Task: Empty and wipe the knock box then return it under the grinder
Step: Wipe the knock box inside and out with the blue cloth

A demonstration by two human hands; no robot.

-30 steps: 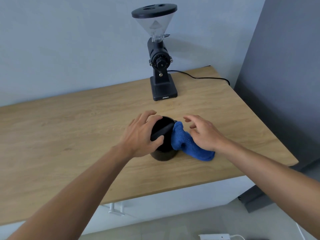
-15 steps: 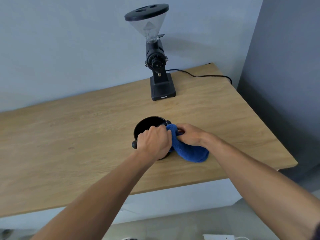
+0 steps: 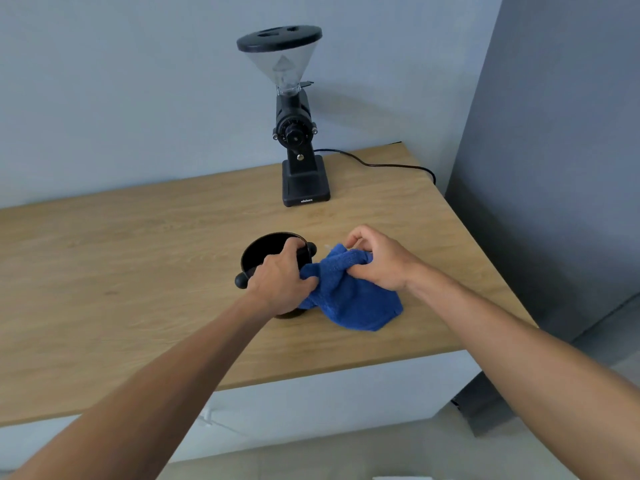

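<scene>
A round black knock box (image 3: 265, 252) stands upright on the wooden counter (image 3: 138, 271), its bar's knobs sticking out at the left and right of the rim. My left hand (image 3: 282, 284) grips its right rim and bar from above. A blue cloth (image 3: 349, 299) hangs bunched just right of the box. My right hand (image 3: 375, 261) pinches its top edge and holds it up, the lower part resting on the counter. The black grinder (image 3: 298, 133) with a clear hopper stands farther back against the wall, nothing under its spout.
The grinder's black cord (image 3: 381, 164) runs right along the back of the counter to its corner. The counter's right edge meets a dark grey panel (image 3: 554, 168). White cabinet fronts (image 3: 311, 410) sit below the front edge.
My left hand shifted from covering the box's top to gripping its right rim. My right hand closed on the blue cloth and lifted it partly off the counter.
</scene>
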